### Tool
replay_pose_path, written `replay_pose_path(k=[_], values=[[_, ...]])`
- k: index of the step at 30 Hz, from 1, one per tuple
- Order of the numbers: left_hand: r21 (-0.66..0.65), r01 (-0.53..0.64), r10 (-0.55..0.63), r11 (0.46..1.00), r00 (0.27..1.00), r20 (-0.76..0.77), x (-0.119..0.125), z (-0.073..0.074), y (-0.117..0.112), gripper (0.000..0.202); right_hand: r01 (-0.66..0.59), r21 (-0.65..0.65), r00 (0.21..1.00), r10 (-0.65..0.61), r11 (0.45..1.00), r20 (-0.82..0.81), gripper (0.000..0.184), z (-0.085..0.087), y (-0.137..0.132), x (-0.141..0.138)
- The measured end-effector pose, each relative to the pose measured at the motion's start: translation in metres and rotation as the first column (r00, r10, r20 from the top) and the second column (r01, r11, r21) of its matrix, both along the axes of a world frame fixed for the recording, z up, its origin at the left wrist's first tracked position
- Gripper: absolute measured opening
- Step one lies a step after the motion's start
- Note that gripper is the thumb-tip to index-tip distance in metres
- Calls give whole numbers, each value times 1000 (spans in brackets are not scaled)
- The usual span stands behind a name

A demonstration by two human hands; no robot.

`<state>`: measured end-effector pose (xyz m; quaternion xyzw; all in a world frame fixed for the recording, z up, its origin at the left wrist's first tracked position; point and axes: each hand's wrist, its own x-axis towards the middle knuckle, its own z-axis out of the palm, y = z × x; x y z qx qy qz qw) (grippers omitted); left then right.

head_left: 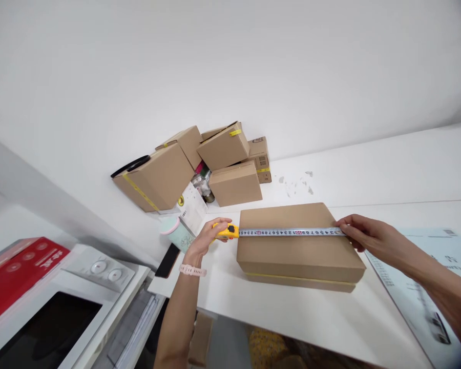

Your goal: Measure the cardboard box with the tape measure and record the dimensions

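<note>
A brown cardboard box [299,253] lies on the white table [230,287] in front of me. Across its top runs the pulled-out blade of a yellow tape measure [233,231], numbers facing up. My left hand [207,237], with a pink band at the wrist, is wrapped round the tape measure's case just beyond the box's left edge. At the box's right end, my right hand [359,233] pinches the blade's free end between thumb and fingers. The blade's tip is hidden by those fingers.
Several cardboard boxes [236,184] are piled against the wall. A mint-green cup [179,234] and a dark phone-like slab [167,261] are left of my left hand. A microwave [57,307] stands at lower left, beside a red box [26,271]. A printed sheet [415,287] lies right.
</note>
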<state>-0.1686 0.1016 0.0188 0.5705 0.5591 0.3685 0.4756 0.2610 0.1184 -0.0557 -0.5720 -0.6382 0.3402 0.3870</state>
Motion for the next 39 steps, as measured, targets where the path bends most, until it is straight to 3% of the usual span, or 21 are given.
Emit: replay_pose_path(k=[3, 5, 8, 10, 13, 15, 19, 23, 33, 39], values=[[16, 60, -60, 998, 997, 41, 10, 10, -24, 66, -84, -59, 996, 82, 995, -28, 46, 25, 2, 5], [-45, 180, -173, 983, 978, 118, 22, 7, -44, 69, -68, -33, 998, 68, 997, 10, 46, 45, 6, 5], [-236, 399, -306, 886, 886, 349, 56, -17, -76, 64, -209, 3, 975, 208, 978, 81, 46, 68, 23, -5], [-300, 496, -270, 815, 783, 560, 86, -41, -96, 61, -365, 19, 923, 359, 931, 137, 47, 75, 39, -18], [-188, 554, -192, 811, 556, 809, 134, -70, -116, 54, -487, 25, 858, 472, 873, 203, 44, 74, 64, -42], [-129, 507, -168, 852, 499, 850, 160, -77, -120, 51, -506, 32, 846, 489, 862, 213, 40, 70, 80, -56], [-156, 362, -78, 919, 554, 829, 188, -72, -113, 53, -496, 14, 851, 482, 868, 206, 30, 58, 104, -73], [-215, 285, 4, 934, 596, 803, 194, -71, -109, 60, -487, -37, 852, 484, 873, 202, 24, 45, 115, -78], [-212, 300, 17, 930, 541, 841, 200, -77, -122, 56, -423, 8, 898, 418, 906, 137, 26, 33, 111, -75], [-240, 266, 45, 934, 576, 816, 201, -78, -121, 58, -411, 25, 908, 406, 911, 106, 31, 26, 116, -74]])
